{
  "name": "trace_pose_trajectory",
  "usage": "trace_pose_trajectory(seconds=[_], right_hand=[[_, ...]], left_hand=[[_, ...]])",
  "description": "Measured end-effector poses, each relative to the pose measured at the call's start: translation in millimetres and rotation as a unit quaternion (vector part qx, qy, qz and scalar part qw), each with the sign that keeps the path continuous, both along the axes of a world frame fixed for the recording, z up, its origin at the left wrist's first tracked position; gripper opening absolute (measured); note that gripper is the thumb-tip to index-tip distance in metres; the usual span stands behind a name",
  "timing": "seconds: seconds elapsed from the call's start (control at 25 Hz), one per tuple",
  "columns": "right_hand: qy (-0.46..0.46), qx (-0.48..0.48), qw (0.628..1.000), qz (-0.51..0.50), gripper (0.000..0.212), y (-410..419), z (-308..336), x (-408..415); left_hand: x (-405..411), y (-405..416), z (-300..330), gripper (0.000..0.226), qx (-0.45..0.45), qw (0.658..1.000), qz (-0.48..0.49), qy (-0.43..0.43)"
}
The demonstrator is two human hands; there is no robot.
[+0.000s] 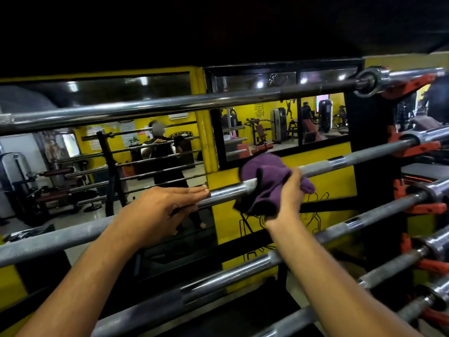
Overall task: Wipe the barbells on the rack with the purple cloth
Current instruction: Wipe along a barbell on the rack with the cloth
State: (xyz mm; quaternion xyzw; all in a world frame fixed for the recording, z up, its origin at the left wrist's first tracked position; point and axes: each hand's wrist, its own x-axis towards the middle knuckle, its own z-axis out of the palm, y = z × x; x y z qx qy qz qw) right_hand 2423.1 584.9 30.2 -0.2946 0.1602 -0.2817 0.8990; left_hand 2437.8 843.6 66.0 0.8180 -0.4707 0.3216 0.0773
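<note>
A: What was the room like?

B: Dim gym w/ bright yellow walls (335, 181) bearing black line drawings, and big black-framed wall mirrors (155, 152) reflecting machines + a person standing behind bars. The black upright rack w/ orange-red hooks (413, 87) stood at right, carrying several long chrome steel barbells, one above another.

A: And the bar being cleaned?

B: 2nd chrome barbell from top (352, 159), slanting up to the right; knurled grey stretches alternated w/ smooth shiny ones.

A: Cloth?

B: Crumpled purple cloth (267, 183) was draped over that bar's middle. Right hand (288, 195) grasped it, fingers curled round cloth and bar.

A: Left hand (165, 207)?

B: Released, flat. Straight fingers rested on the same bar, just left of the cloth.
</note>
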Motion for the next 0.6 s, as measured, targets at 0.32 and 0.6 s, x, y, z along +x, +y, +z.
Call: trace_pose_trajectory(seconds=[0.32,0.6], right_hand=[[0.039,-0.056,0.994,0.082,0.037,7,-11,-33],[-0.023,-0.229,0.954,0.191,0.027,10,-26,-96]], left_hand=[[-11,-3,-1,0.044,-0.028,0.999,0.018,0.029],[-30,-9,1,0.039,-0.079,0.993,0.086,0.028]])
